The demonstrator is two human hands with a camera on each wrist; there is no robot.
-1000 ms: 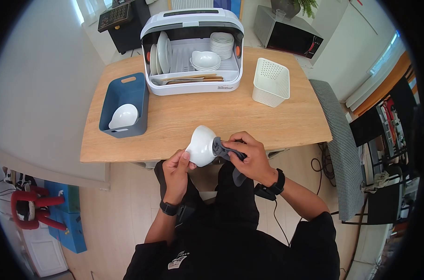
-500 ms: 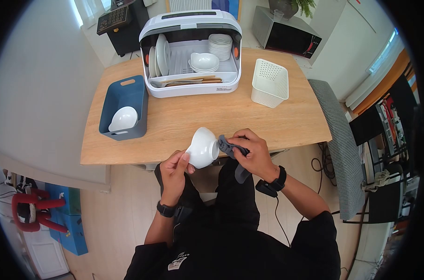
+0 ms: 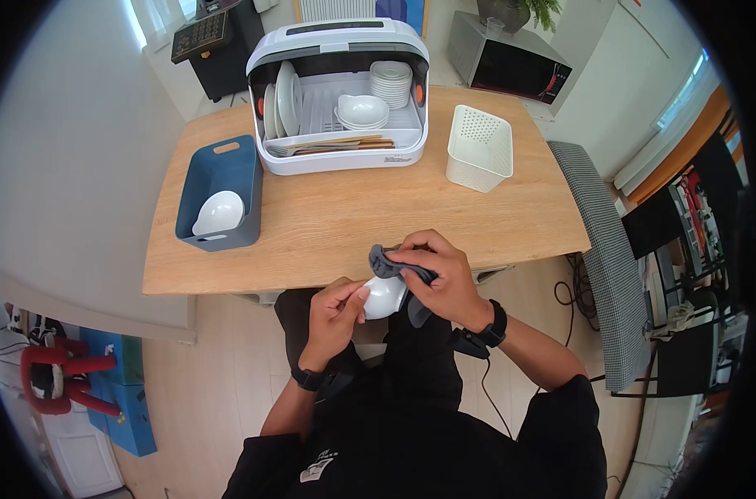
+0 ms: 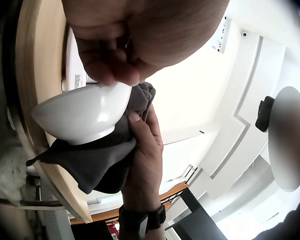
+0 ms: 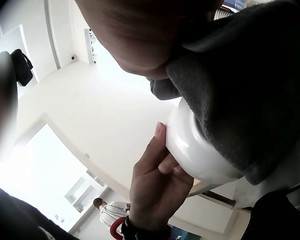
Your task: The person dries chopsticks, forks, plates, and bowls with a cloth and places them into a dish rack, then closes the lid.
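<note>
A white bowl [image 3: 383, 298] is held over the lap, just in front of the table's near edge. My left hand [image 3: 335, 314] pinches its rim between thumb and fingers, as the left wrist view also shows with the bowl [image 4: 85, 114] tilted. Bunched in my right hand [image 3: 441, 279] is a dark grey cloth [image 3: 385, 263], which overlaps the bowl's upper side in the head view. Part of the cloth [image 4: 102, 160] hangs loose beside the bowl's foot. In the right wrist view the cloth [image 5: 235, 95] hides much of the bowl [image 5: 195, 150].
On the table [image 3: 353, 208], a blue bin [image 3: 253, 183] at left contains white bowls [image 3: 221, 213]. A white dish cabinet [image 3: 345, 158] at the back stands open, with plates [image 3: 289, 98], stacked bowls [image 3: 363, 111], small dishes [image 3: 390, 83] and cutlery [image 3: 336, 146]. A white perforated basket [image 3: 479, 170] stands at right.
The bowl has turned and come down toward the lap, its foot no longer showing in the head view. My left hand has shifted right, and the cloth has come from beside the foot to over the bowl.
</note>
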